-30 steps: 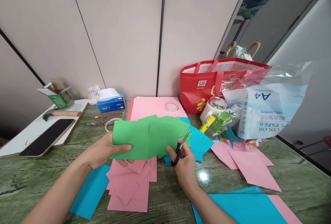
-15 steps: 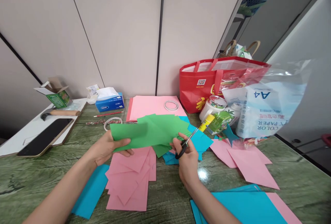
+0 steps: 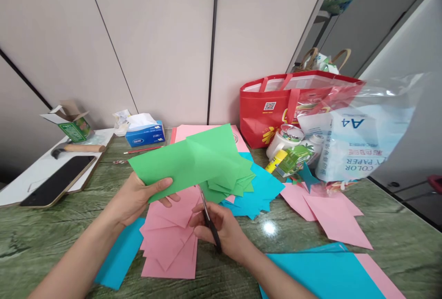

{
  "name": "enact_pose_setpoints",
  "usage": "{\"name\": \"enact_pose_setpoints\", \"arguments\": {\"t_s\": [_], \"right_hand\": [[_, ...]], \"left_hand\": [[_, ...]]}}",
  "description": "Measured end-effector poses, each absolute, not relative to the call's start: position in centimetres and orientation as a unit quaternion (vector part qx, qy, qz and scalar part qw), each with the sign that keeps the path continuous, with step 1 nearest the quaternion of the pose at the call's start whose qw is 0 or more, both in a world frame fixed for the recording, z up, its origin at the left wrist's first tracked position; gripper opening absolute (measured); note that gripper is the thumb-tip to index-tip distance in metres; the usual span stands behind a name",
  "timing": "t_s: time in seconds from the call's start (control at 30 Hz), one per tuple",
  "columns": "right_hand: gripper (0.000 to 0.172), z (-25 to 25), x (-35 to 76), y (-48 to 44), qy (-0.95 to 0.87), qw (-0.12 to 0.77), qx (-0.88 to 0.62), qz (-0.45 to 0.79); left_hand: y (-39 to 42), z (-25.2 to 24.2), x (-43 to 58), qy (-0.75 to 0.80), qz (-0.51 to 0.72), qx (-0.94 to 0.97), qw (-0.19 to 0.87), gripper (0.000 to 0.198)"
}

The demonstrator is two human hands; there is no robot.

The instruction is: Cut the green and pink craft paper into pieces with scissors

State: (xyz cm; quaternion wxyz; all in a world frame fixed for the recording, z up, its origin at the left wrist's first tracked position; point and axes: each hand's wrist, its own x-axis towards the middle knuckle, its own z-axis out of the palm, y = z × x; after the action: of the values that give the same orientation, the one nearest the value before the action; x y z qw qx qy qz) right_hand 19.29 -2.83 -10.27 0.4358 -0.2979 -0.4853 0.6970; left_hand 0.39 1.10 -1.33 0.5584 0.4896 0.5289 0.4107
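My left hand (image 3: 138,195) pinches the left end of a long green paper strip (image 3: 179,163), thumb on top and fingers beneath. The strip is tilted, its right end raised over a pile of cut green paper pieces (image 3: 238,177). In my right hand (image 3: 223,230) is a pair of scissors (image 3: 209,220) with dark handles, the blades pointing up at the strip's lower edge. Whether the blades touch the paper I cannot tell. Below both hands lie several overlapping pink paper pieces (image 3: 169,248). Blue paper pieces (image 3: 267,190) lie under and beside the green pile.
At the back stand a blue tissue box (image 3: 145,135), a red bag (image 3: 257,124), a white mug (image 3: 278,144) and a yellow glue stick (image 3: 276,161). A clear A4 paper packet (image 3: 355,147) stands right. A phone (image 3: 58,181) and a wooden-handled tool (image 3: 83,148) lie left.
The green strip has swung up at its right end and nearer to me. My right hand has moved left and down with the scissors, from beside the pile to under the strip's edge.
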Motion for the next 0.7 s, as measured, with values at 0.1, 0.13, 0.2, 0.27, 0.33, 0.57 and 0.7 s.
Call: {"name": "enact_pose_setpoints", "arguments": {"t_s": [0.1, 0.13, 0.2, 0.27, 0.33, 0.57, 0.7], "right_hand": [[0.034, -10.2, 19.3, -2.8, -0.471, 0.442, -0.29, 0.706], [0.034, -10.1, 19.4, -2.8, -0.469, 0.444, -0.289, 0.707], [0.033, -10.0, 19.4, -2.7, -0.471, 0.447, -0.29, 0.703], [0.033, -9.9, 19.5, -2.7, -0.474, 0.45, -0.295, 0.697], [0.034, -9.7, 19.5, -2.7, -0.474, 0.452, -0.3, 0.694], [0.035, -9.7, 19.5, -2.7, -0.462, 0.452, -0.303, 0.7], [0.032, -10.1, 19.5, -2.6, -0.467, 0.453, -0.306, 0.695]], "left_hand": [[0.7, -1.1, 0.9, 0.54, 0.383, 0.499, 0.559, 0.026], [0.7, -1.1, 1.0, 0.543, 0.373, 0.502, 0.56, 0.026], [0.6, -1.3, 1.1, 0.54, 0.36, 0.513, 0.563, 0.029], [0.5, -1.7, 1.2, 0.523, 0.353, 0.53, 0.566, 0.032], [0.5, -2.1, 1.1, 0.505, 0.348, 0.545, 0.572, 0.034], [0.6, -2.4, 1.0, 0.499, 0.336, 0.548, 0.581, 0.034], [0.6, -2.3, 1.1, 0.498, 0.337, 0.544, 0.585, 0.038]]}}
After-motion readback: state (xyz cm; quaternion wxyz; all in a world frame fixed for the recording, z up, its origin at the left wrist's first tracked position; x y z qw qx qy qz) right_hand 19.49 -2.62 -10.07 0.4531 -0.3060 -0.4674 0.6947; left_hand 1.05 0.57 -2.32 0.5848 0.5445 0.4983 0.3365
